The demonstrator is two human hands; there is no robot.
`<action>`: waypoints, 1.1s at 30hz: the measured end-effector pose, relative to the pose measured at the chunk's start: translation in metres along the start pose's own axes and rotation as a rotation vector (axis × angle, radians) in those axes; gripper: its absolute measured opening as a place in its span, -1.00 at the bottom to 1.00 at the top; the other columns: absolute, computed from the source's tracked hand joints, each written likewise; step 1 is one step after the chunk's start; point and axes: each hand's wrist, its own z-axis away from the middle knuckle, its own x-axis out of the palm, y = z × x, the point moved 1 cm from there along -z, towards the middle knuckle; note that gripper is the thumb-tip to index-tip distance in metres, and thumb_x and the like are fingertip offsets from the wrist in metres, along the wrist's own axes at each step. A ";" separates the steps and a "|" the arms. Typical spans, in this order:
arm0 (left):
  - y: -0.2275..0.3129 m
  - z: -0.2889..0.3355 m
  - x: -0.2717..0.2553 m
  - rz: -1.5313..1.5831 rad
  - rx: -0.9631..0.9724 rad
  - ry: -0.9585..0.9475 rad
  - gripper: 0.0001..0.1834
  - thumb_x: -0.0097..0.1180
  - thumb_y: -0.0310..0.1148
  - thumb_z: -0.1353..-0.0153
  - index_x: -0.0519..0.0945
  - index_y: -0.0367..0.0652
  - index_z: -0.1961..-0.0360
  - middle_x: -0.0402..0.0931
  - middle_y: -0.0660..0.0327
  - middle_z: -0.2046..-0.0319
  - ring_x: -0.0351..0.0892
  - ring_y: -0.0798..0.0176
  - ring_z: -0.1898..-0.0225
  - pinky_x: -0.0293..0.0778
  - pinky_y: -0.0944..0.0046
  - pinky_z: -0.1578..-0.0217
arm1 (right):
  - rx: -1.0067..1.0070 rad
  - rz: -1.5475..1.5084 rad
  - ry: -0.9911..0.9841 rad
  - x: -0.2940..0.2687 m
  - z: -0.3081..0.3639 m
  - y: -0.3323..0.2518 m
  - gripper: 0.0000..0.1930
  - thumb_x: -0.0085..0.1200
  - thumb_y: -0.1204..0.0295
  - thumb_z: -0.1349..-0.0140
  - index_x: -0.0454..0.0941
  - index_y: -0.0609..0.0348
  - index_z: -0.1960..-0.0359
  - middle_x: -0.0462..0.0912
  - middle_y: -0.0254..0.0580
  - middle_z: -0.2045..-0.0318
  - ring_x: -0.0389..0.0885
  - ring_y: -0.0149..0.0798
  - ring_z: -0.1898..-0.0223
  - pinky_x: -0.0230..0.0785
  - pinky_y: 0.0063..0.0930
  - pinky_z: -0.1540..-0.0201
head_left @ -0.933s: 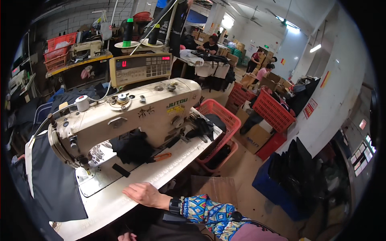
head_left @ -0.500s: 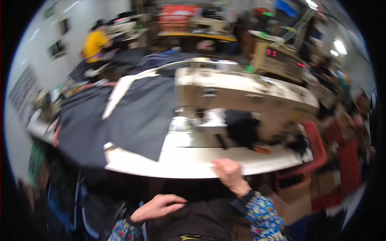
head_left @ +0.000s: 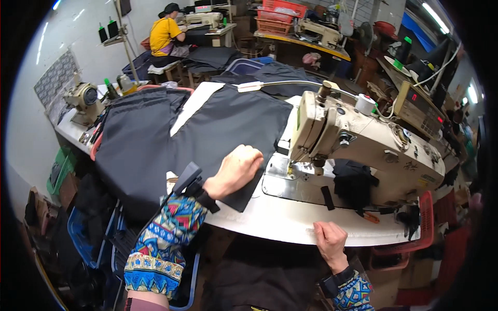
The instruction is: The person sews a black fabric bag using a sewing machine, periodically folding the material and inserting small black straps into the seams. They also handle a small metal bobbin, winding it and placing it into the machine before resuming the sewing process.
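Observation:
My left hand point(head_left: 236, 172) is closed in a loose fist over the right part of a dark grey fabric panel point(head_left: 212, 127); its fingers curl down, hiding whatever they may hold. The panel lies flat left of a cream sewing machine point(head_left: 373, 137), its edge close to the needle area. My right hand point(head_left: 331, 242) is closed at the front edge of the white sewing table point(head_left: 280, 220), and the inside of its grip is hidden. Between the right hand and the machine lie a short black strip point(head_left: 327, 197) and a bunched black cloth point(head_left: 353, 182).
Orange-handled snips point(head_left: 371, 217) lie under the machine arm, beside a red basket point(head_left: 426, 223). Another dark fabric pile point(head_left: 135, 135) hangs off the table's left side. Blue crates point(head_left: 91, 241) stand below. A person in yellow point(head_left: 164, 37) sits at a far machine.
My left hand has risen from my lap onto the fabric panel, and its fingers have curled. The right hand stays closed at the table edge. The whole view has shifted.

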 end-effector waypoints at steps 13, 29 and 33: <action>0.008 -0.021 0.018 0.484 -0.403 -0.225 -0.77 0.18 -0.34 -0.22 0.63 -0.34 0.43 0.60 0.07 0.52 0.56 0.29 0.47 0.46 0.22 0.40 | -0.127 0.052 0.026 0.000 0.016 -0.019 -0.80 0.29 0.41 -0.21 0.66 0.23 0.19 0.68 -0.16 0.36 0.65 -0.12 0.38 0.50 -0.25 0.39; 0.000 0.045 -0.045 0.008 0.158 -0.334 -0.62 0.03 -0.47 -0.40 0.48 -0.29 -0.21 0.41 -0.12 -0.22 0.38 -0.13 -0.26 0.34 0.09 -0.24 | 0.429 -0.131 -0.184 0.008 -0.012 0.032 -0.74 0.19 0.32 -0.23 0.62 0.23 0.15 0.63 -0.05 0.34 0.65 0.02 0.30 0.55 -0.14 0.24; 0.002 0.057 -0.039 0.897 -0.402 -0.456 -0.40 -0.04 -0.35 -0.41 0.24 -0.22 -0.45 0.01 -0.04 -0.51 0.03 0.00 -0.51 0.10 0.01 -0.41 | 0.286 0.378 0.043 -0.013 -0.021 0.036 -0.60 0.23 0.34 -0.15 0.58 0.26 -0.01 0.55 -0.12 0.03 0.50 -0.10 0.04 0.40 -0.29 0.06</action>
